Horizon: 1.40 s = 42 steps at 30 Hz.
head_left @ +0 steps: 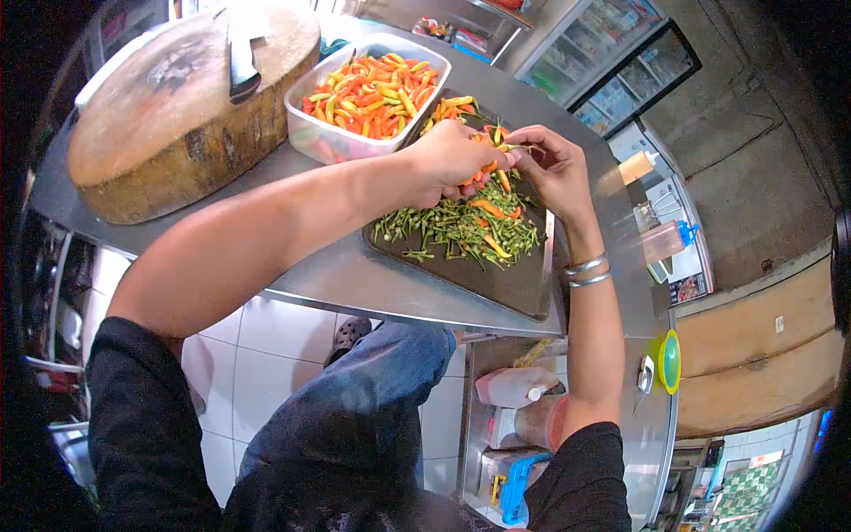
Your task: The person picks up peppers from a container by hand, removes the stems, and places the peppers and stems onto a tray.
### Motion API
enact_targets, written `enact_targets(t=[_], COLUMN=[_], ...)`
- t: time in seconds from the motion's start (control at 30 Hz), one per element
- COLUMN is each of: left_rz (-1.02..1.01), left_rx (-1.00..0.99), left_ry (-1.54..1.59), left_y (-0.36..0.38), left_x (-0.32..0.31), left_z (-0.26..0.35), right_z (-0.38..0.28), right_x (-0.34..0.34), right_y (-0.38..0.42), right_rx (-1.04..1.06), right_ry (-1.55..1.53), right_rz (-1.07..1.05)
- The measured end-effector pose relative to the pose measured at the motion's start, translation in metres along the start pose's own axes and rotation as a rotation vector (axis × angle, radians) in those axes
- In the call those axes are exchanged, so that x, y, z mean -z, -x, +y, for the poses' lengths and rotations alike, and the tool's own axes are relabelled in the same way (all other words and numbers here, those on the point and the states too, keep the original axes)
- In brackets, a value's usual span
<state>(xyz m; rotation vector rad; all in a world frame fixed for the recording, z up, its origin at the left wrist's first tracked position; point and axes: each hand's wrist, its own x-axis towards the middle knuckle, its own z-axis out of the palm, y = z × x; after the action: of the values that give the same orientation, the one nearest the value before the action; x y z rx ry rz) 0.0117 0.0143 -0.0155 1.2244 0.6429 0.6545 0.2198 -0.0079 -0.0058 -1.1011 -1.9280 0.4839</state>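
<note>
My left hand (450, 161) is closed around several orange chillies, over a dark tray (510, 293). Thumb and fingertips of my right hand (554, 168), which has silver bangles at the wrist, pinch at a chilli's stem end against the left fingertips; the exact contact is partly hidden. Below both hands a heap of green chilli stems (443, 226) covers part of the tray, with a few orange and yellow chillies (496, 246) among them. More chillies (456, 106) lie at the tray's far end. Beside it stands a clear plastic container (324, 151) full of orange and yellow chillies (372, 93).
A thick round wooden chopping block (199, 151) with a cleaver (241, 62) on it stands at the left of the steel table (355, 288). Squeeze bottles (636, 167) are at the right, and a green-yellow bowl (670, 362) sits farther down. Tubs (519, 390) fill the shelf below.
</note>
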Motion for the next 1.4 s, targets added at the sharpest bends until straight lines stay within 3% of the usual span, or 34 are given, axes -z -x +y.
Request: enact_targets(t=[0.2, 0.3, 0.4, 0.47, 0.6, 0.67, 0.73, 0.8, 0.83, 0.93, 1.07, 1.13, 1.2, 1.27, 1.33, 1.4], left_rz=[0.008, -0.036, -0.038, -0.151, -0.194, -0.111, -0.142, -0.072, -0.07, -0.053, 0.025, 0.045, 0.094, 0.086, 0.079, 0.035], left_rx=[0.004, -0.012, -0.006, 0.009, 0.032, 0.006, -0.046, -0.016, -0.017, -0.04, -0.077, -0.097, -0.099, -0.099, -0.096, -0.109], left_ry=[0.007, 0.047, 0.018, 0.024, 0.24, 0.465, 0.52, 0.573, 0.573, 0.435, 0.356, 0.323, 0.232, 0.156, 0.079, -0.004], left_y=[0.003, 0.0, 0.001, 0.0, 0.0, -0.005, -0.01, -0.011, -0.009, -0.004, -0.003, -0.003, 0.001, 0.005, 0.002, -0.003], left_x=[-0.001, 0.001, -0.001, 0.0, 0.004, 0.007, 0.011, 0.012, 0.011, 0.006, 0.007, 0.006, 0.003, 0.002, 0.003, 0.001], left_z=[0.003, 0.001, 0.003, 0.004, 0.004, 0.004, 0.004, 0.005, 0.006, 0.007, 0.003, 0.003, 0.003, 0.006, 0.003, -0.001], right_z=[-0.001, 0.001, 0.002, 0.002, 0.0, -0.004, 0.003, 0.009, 0.018, 0.027, 0.021, 0.016, 0.009, 0.005, 0.003, 0.006], right_x=[-0.003, -0.003, 0.0, 0.005, 0.018, 0.022, 0.013, 0.009, 0.007, 0.005, 0.008, 0.006, 0.004, 0.002, -0.001, -0.002], right_y=[-0.001, -0.001, 0.0, 0.002, 0.003, 0.004, 0.002, 0.0, 0.001, 0.001, 0.0, -0.004, -0.002, -0.002, -0.003, -0.002], right_rx=[0.06, -0.01, -0.093, -0.184, -0.122, -0.14, -0.03, -0.243, -0.141, -0.107, -0.178, -0.207, -0.218, -0.238, -0.211, -0.22], right_ry=[-0.017, 0.012, -0.141, -0.388, -0.507, -0.039, 0.008, 0.446, 0.473, 0.471, 0.468, -0.007, -0.103, -0.512, -0.507, -0.309], right_rz=[0.028, 0.047, 0.002, -0.02, -0.031, -0.182, -0.149, 0.019, 0.044, 0.022, -0.003, 0.075, 0.065, 0.104, 0.104, 0.112])
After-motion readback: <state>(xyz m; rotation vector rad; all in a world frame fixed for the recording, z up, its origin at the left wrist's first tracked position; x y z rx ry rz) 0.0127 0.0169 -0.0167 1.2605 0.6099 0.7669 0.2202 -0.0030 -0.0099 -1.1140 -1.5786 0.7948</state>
